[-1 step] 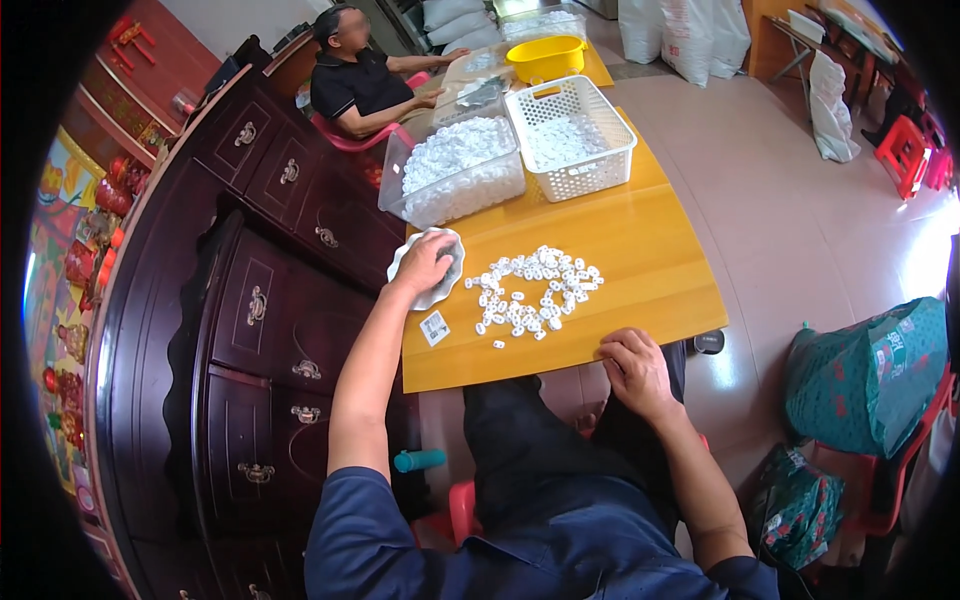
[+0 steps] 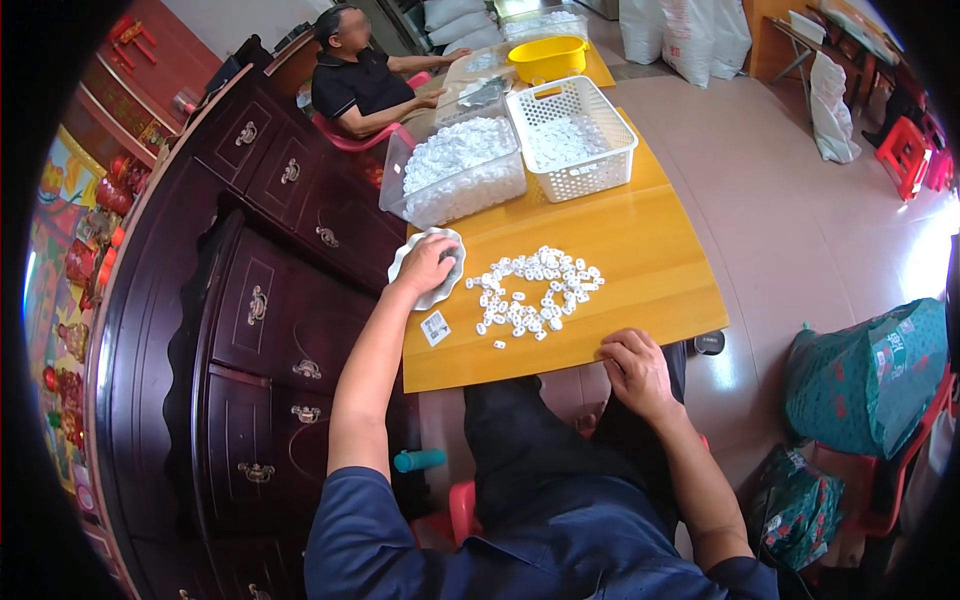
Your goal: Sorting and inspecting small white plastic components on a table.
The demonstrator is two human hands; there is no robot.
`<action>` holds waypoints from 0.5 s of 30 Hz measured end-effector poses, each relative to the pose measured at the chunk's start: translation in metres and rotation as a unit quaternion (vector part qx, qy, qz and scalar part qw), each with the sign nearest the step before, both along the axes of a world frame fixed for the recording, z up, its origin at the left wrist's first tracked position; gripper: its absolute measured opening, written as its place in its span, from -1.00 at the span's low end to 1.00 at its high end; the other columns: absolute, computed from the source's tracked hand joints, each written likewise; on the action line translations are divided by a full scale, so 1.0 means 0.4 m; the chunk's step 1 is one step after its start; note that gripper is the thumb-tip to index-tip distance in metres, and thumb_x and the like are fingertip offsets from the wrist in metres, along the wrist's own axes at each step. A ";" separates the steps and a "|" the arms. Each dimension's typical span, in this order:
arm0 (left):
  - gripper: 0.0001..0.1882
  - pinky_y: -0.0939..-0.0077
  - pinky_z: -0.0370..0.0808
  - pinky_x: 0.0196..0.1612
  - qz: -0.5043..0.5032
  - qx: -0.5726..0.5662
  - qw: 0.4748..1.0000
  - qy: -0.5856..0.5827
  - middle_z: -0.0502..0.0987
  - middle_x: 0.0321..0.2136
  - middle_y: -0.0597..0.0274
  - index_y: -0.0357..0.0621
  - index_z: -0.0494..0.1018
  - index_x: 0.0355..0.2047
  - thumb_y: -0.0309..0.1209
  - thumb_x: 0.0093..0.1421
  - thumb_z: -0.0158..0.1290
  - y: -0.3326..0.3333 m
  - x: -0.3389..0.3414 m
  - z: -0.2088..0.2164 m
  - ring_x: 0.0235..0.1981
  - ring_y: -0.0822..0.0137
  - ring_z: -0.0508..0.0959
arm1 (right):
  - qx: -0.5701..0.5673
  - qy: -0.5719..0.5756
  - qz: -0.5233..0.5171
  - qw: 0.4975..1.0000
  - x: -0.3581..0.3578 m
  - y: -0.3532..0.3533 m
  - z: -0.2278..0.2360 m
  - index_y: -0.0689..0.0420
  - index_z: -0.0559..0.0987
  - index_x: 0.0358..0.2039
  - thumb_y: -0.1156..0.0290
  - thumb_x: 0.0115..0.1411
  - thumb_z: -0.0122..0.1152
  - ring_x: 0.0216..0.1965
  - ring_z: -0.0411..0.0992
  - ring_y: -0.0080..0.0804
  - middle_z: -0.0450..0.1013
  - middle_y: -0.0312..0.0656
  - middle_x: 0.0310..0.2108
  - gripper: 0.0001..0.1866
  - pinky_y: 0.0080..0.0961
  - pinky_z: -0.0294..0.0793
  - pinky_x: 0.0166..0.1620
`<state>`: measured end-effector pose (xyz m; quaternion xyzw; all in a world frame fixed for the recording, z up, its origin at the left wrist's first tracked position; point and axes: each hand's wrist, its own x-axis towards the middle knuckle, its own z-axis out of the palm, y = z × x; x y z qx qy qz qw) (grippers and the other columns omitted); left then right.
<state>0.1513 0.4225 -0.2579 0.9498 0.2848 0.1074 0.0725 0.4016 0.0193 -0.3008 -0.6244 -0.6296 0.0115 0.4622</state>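
On the head view, I have the left hand over the wavy-edged white dish, at the far left of the yellow-brown table. Its fingers bend down into the dish, where something greyish shows beside them; whether they're grasping any of it, I can't tell from here.

Over to the right hand, and it's at the near edge of the table, fingers curled in toward the thumb, the tips partly hidden. Clenched on something or just folded, I can't tell.

Between the two hands, here are the small white pieces, each with dark marks, lying in a loose ring on the wood, a few inside it and one apart on the near side. Just left of them I see a square card, near the dish.

Beyond, I get a clear tub heaped with white bits, right beside a white basket with more inside, and a yellow basin behind. Past the tub, a co-worker in a dark shirt sits with both arms reaching to the table.
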 end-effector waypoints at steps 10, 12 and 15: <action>-0.61 0.20 0.52 0.09 0.095 -0.030 0.994 -0.041 0.60 -0.05 0.06 -0.09 0.57 -0.05 -0.32 0.08 0.25 0.000 -0.096 -0.004 0.01 0.01 0.58 | -0.004 -0.001 -0.005 1.000 -0.001 -0.001 0.005 0.11 0.61 -0.33 0.59 0.08 0.30 -0.12 0.50 -0.12 0.53 -0.18 -0.23 -0.87 -0.23 0.50 -0.02; -0.34 0.26 0.48 0.19 0.121 -0.114 0.986 -0.008 0.54 0.11 0.00 -0.10 0.49 0.14 -0.23 0.00 0.33 0.006 -0.110 0.002 0.12 0.06 0.55 | -0.005 -0.001 -0.005 1.000 -0.001 -0.001 0.004 0.11 0.61 -0.33 0.59 0.08 0.30 -0.12 0.50 -0.12 0.53 -0.18 -0.23 -0.87 -0.23 0.50 -0.02; -0.32 0.28 0.46 0.22 0.101 -0.112 0.988 0.023 0.50 0.15 0.01 -0.13 0.48 0.16 -0.21 0.00 0.33 0.001 -0.110 0.003 0.16 0.07 0.52 | -0.004 0.003 -0.007 1.000 0.000 0.003 -0.002 0.13 0.61 -0.32 0.58 0.08 0.27 -0.12 0.49 -0.11 0.52 -0.17 -0.24 -0.87 -0.21 0.50 -0.03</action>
